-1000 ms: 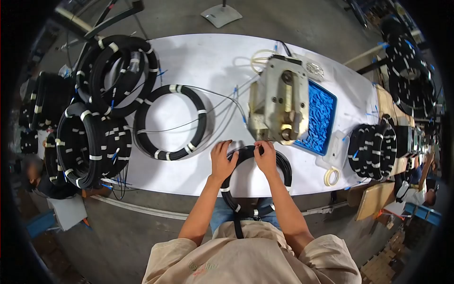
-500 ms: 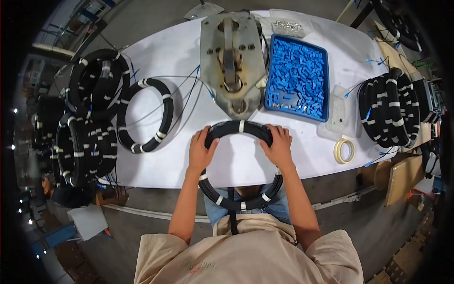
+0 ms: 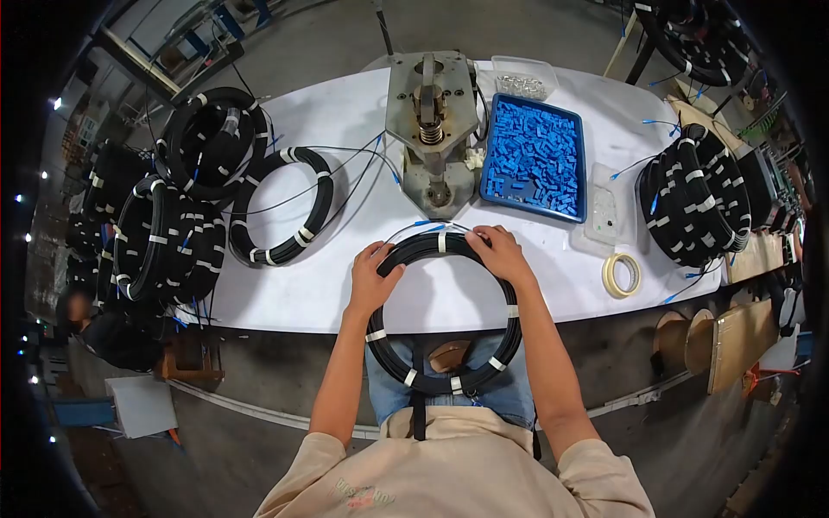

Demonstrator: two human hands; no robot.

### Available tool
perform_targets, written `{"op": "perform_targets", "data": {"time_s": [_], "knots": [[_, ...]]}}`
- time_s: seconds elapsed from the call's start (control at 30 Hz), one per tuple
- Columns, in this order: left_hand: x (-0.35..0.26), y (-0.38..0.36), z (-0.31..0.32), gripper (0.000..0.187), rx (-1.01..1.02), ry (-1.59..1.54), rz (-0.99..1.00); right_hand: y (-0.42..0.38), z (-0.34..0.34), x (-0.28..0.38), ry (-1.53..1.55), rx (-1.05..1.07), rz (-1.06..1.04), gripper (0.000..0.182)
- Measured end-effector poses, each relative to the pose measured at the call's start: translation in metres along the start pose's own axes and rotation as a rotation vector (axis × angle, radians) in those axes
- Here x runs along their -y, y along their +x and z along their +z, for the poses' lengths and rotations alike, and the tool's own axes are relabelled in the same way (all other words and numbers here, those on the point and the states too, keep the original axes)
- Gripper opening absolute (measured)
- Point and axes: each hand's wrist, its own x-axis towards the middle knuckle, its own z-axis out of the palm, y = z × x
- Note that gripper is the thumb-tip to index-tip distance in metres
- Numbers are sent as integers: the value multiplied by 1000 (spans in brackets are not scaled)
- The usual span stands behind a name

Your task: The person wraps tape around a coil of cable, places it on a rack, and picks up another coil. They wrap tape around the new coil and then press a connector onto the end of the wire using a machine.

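Observation:
A coil of black cable (image 3: 442,243), bound with white tape bands, leans from the table's front edge down over my lap. My left hand (image 3: 373,274) is closed around its upper left part. At the upper right, my right hand (image 3: 503,255) grips the coil, with thumb and fingertips at a loose cable end. Thin loose cable with blue tips (image 3: 429,224) arcs along the coil's top between my hands. Just beyond stands a metal hand press (image 3: 430,138) with a spring. The undersides of my fingers are hidden.
A blue tray (image 3: 580,186) of small blue connectors stands right of the press, with a clear box (image 3: 522,85) of small parts behind. A tape roll (image 3: 622,274) lies at right. More cable coils (image 3: 321,197) lie left, and a stack of coils (image 3: 695,203) stands right.
My right hand has shifted inward along the coil's top. Blue-tipped cable now shows above the coil between my hands. The camera view has tilted, showing more floor beyond the table.

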Motion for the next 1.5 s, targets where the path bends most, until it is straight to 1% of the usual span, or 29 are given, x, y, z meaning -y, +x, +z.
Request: {"op": "perform_targets", "data": {"time_s": [0.03,0.1,0.17,0.2,0.23,0.3,0.33,0.37,0.4,0.47,0.5,0.57,0.6,0.63,0.7,0.73,0.77,0.83,0.87,0.93,1.03,1.17,1.23,1.27,1.3,1.37,1.4,1.43,1.5], "knots": [[-1,-2,0,44,3,-2,-8,7,6,1,12,19,64,52],[-5,4,3,44,-8,37,-13,25,17,7,-46,-40,58,46],[-5,10,5,44,-17,83,-32,39,31,12,-46,-35,18,39],[-9,17,6,44,-52,110,-17,40,39,14,-126,-150,-44,30],[-14,24,7,45,-88,135,-1,40,39,16,-127,-145,-46,30],[-15,30,9,46,-135,184,38,34,32,21,20,-238,-51,25],[-12,31,12,46,-190,178,80,28,27,28,66,-242,-37,19],[-8,31,15,46,-246,174,121,24,26,29,58,-232,-41,19],[-6,30,16,46,-252,173,115,22,26,30,73,-280,-66,18],[0,27,16,42,-302,-44,48,21,31,30,115,-389,-143,12],[3,32,15,42,-302,-40,47,21,32,31,118,-388,-143,12],[11,38,13,37,-285,62,-19,19,34,33,-29,-596,-249,10],[12,43,11,27,-260,179,16,18,33,34,-75,-624,-246,10],[12,46,11,27,-263,176,9,16,33,35,-80,-618,-250,10],[7,50,13,21,-256,-116,-128,12,31,35,-110,-582,-210,12],[0,52,15,14,-336,-58,-67,11,30,34,-136,-580,-214,14],[2,54,18,14,-329,-59,-68,10,30,31,-137,-580,-207,14],[4,59,20,11,-304,-109,25,10,27,25,-101,-565,-144,14],[4,58,22,11,-305,-108,20,9,28,23,-102,-560,-145,14],[-9,57,23,9,-180,-251,-122,6,28,22,-64,-573,-135,14],[-12,58,21,12,-110,-238,-102,5,29,24,-67,-607,-157,15],[-16,56,22,13,-154,-173,-52,6,30,22,7,-644,-147,17],[-11,55,21,15,-87,-187,28,0,22,31,-128,-537,-79,20],[-10,54,22,16,-72,-111,83,-2,17,36,-157,-384,43,25],[-12,55,23,16,-69,-114,88,0,20,32,-159,-389,47,25],[-13,56,24,16,87,-33,128,6,33,23,-325,-612,-149,35],[-14,58,24,16,87,-33,130,5,29,31,-271,-603,-196,45],[-15,58,24,16,85,-46,160,7,25,36,-270,-602,-197,45],[-14,53,24,17,91,-58,180,12,22,41,-276,-505,-438,48]]}}
